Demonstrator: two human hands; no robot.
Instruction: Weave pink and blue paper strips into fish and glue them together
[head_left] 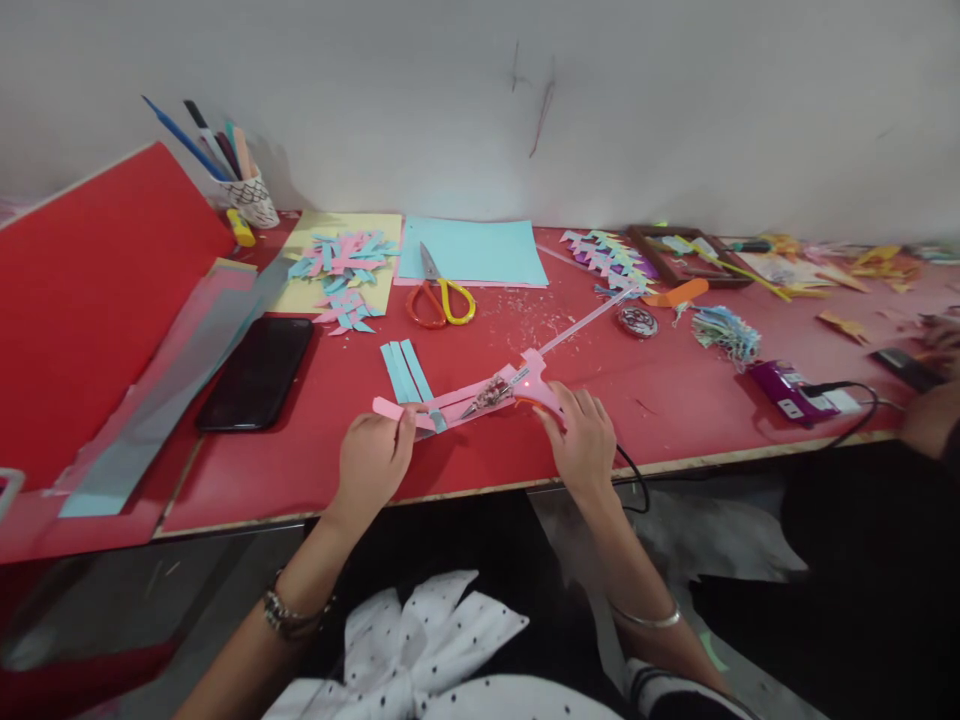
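My left hand (377, 452) pinches a pink paper strip (388, 409) between thumb and fingers near the table's front edge. My right hand (585, 440) is wrapped round the handle of a pink hot glue gun (534, 378), whose small light glows. A long clear glue stick (589, 322) juts from the gun's back. Its residue-covered nozzle points left, close to the folded strips by my left fingers; whether it touches them I cannot tell. More pink strip lies under the nozzle. Just behind my left hand are several light blue paper strips (406, 372).
Scissors (441, 295), blue sheets (472, 250) and a pile of folded paper pieces (346, 257) lie behind my hands. A black phone (256, 375) is at left. Rightward are a tassel bundle (726, 335), a purple power box (793, 392) with cables, and another person's arm (930, 418).
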